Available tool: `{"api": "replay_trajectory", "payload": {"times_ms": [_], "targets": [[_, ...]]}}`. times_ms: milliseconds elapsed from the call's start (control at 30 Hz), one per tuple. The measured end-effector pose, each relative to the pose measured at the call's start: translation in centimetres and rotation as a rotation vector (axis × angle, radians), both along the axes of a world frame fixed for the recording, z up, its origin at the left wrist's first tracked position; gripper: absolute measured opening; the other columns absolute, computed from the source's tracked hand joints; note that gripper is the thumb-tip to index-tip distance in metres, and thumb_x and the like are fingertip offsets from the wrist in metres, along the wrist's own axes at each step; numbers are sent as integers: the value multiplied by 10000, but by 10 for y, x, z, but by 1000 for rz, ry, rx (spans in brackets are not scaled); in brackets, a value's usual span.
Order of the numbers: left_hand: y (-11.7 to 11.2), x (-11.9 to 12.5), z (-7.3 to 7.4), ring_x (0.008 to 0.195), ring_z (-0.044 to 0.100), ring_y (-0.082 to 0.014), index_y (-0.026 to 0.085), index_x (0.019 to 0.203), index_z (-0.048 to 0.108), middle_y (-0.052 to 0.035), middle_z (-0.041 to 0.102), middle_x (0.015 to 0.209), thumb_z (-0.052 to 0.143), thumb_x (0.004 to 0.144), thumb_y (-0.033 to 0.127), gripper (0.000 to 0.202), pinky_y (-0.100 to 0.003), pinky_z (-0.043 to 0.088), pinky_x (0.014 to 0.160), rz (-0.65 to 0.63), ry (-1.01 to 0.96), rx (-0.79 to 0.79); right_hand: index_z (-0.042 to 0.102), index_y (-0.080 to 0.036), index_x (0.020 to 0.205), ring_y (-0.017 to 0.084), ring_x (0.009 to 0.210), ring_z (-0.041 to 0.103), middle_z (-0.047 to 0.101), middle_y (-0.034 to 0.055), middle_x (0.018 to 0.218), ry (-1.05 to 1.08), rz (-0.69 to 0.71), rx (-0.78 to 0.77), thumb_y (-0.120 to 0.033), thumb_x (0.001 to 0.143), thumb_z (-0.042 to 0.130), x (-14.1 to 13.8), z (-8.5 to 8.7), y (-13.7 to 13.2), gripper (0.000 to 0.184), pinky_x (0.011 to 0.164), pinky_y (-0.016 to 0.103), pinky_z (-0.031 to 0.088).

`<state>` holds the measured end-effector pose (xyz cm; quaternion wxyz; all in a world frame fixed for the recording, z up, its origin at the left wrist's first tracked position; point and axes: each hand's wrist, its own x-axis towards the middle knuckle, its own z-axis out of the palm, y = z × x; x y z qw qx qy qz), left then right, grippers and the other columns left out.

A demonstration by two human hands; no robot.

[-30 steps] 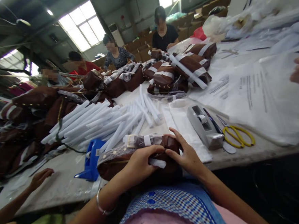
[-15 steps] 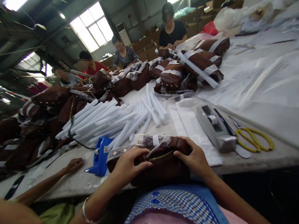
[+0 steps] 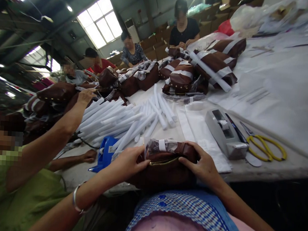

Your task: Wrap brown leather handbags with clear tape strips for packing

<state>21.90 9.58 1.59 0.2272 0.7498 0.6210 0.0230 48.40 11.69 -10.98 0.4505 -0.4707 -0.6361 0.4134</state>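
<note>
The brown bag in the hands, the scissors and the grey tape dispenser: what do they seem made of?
Brown bag: probably leather or imitation, given its smooth surface and faint sheen; the zip glints gold like metal.
Scissors: smooth yellow handles, perhaps plastic-coated; greyish blades, likely metal.
Grey tape dispenser: likely moulded plastic, judging by its even-coloured casing.

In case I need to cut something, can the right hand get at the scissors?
Probably yes, though the right hand now grips the bag: the scissors lie uncovered to its right, beside the tape dispenser.
</note>
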Motion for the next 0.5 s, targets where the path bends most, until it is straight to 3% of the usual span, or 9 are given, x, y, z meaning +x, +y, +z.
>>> {"api": "replay_trajectory", "payload": {"times_ms": [100,267,400,500], "targets": [[1,-5,2,623,592,-139,199,763,606,23,636,657,690,791,357,181,-234,396,556,91,-161,-120,612,-245,1202,321,1105,677,713,81,1187,-3,6,6,-528,778,752,1,0,0,529,949,468,562],[-1,2,0,661,675,-147,175,818,590,-17,722,717,754,768,419,298,-243,502,607,256,-517,-248,615,-252,1212,316,1079,691,718,73,1187,-23,25,39,-480,785,746,4,-1,2,501,898,445,590],[-1,23,-4,651,709,-153,174,854,583,-31,743,712,807,735,451,376,-260,554,631,371,-681,-347,594,-261,1248,298,1059,697,716,62,1187,-25,86,42,-477,781,751,0,0,0,539,897,425,583],[1,48,-7,653,718,-154,165,852,597,-40,748,713,842,700,445,401,-254,565,638,386,-788,-401,584,-259,1250,286,1041,697,719,49,1159,5,177,18,-503,759,768,-5,1,-4,578,897,405,570]]}}
